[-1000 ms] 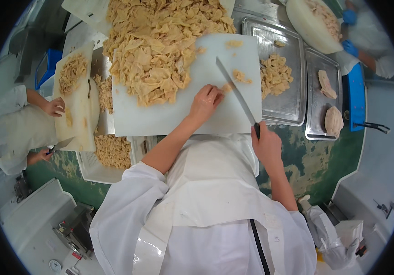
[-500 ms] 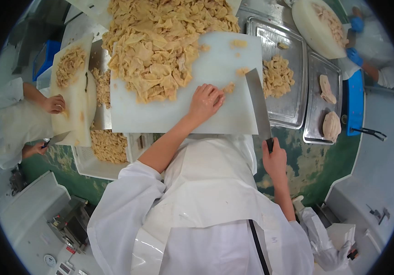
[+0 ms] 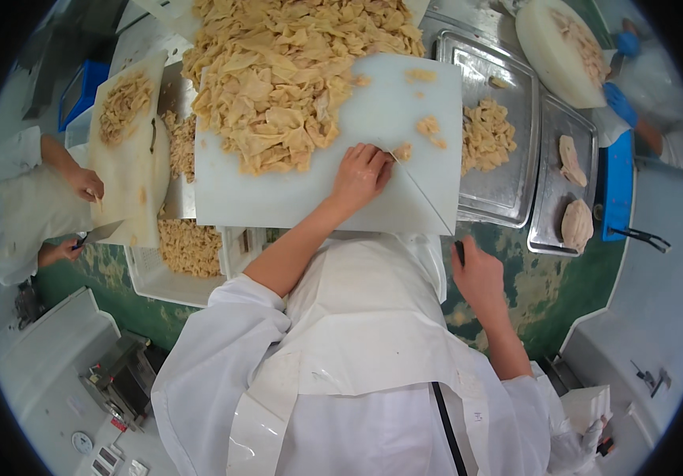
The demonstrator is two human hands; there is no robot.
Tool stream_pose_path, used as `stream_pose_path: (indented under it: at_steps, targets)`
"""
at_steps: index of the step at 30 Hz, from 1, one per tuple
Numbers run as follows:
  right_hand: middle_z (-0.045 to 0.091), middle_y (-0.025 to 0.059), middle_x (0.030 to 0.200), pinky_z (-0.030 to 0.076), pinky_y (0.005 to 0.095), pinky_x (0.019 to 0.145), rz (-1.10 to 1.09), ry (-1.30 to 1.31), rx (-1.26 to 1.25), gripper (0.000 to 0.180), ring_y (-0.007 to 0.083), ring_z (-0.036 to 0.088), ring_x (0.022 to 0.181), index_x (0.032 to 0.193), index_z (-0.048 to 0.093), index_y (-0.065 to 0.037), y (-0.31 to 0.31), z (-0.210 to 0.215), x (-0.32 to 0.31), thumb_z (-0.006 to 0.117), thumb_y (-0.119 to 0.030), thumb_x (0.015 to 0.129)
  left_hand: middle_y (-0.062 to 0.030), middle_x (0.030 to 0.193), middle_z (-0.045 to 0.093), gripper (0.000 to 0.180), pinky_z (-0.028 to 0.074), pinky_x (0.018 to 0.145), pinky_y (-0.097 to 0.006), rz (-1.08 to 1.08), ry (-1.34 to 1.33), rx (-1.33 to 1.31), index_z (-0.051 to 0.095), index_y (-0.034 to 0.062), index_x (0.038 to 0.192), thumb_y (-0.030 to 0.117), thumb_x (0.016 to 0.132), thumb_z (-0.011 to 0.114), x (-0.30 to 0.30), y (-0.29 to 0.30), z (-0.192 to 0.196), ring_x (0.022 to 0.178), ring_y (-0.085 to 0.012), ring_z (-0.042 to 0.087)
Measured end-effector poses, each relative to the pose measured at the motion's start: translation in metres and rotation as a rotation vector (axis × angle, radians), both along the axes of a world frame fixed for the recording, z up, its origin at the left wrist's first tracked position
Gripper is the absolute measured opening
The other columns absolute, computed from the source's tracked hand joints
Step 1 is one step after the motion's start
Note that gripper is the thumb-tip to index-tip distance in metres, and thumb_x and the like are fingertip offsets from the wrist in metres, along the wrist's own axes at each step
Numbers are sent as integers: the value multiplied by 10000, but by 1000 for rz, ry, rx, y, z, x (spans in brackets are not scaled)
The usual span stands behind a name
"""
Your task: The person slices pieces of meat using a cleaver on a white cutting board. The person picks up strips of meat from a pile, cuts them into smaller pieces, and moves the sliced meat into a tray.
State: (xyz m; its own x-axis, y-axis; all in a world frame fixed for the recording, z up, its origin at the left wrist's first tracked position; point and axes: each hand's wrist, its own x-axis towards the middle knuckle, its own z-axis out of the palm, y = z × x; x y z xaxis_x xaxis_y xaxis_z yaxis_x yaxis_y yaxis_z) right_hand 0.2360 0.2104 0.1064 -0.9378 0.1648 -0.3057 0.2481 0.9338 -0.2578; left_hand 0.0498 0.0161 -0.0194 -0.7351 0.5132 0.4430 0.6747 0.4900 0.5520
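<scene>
Hiding whatever lies beneath, the left hand [image 3: 363, 174] bends its bunched fingers over the white cutting board [image 3: 262, 208], right of centre; whether they pinch anything, I cannot tell. Wrapped around the mostly covered knife handle [image 3: 459, 252], the right hand [image 3: 480, 274] sits just off the near right corner, the blade [image 3: 422, 193] edge-on beside a small yellowish piece [image 3: 404, 151]. The heap [image 3: 270, 87] covers the far left corner, running out of view. White surface shows along the near edge, above green floor [image 3: 571, 270].
</scene>
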Motion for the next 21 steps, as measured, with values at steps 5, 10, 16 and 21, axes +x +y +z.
stream_pose_path:
  at_steps: [5, 10, 16, 21]
  targets:
    - [641, 183, 657, 501, 488, 534, 5, 53, -27, 229, 395, 634, 585, 928, 532, -29, -29, -32, -70, 596, -249, 926, -71, 790, 589, 151, 461, 679, -377, -41, 27, -42, 640, 48, 826, 48, 706, 731, 1, 3, 10, 761, -260, 572]
    - [622, 237, 668, 479, 538, 606, -96, 58, -221, 291, 466, 616, 677, 913, 541, -19, 14, -27, -49, 590, -304, 942, -71, 818, 614, 138, 467, 713, -381, -118, 36, -47, 664, 63, 861, 121, 742, 703, -4, -8, -5, 810, -261, 589]
    - [618, 217, 639, 478, 529, 594, -212, 56, -230, 266, 452, 616, 649, 921, 561, -37, -15, -5, 0, 594, -301, 940, -43, 881, 664, 194, 445, 805, -405, 364, 327, -352, 659, 109, 944, 188, 777, 719, -86, -37, 31, 859, -239, 612]
    - [618, 231, 652, 478, 533, 606, -196, 3, -208, 259, 452, 622, 660, 930, 575, -43, -28, -18, -8, 595, -301, 936, -78, 892, 684, 199, 438, 834, -410, 182, 202, -479, 665, 87, 990, 165, 810, 691, -110, -33, 29, 863, -253, 626]
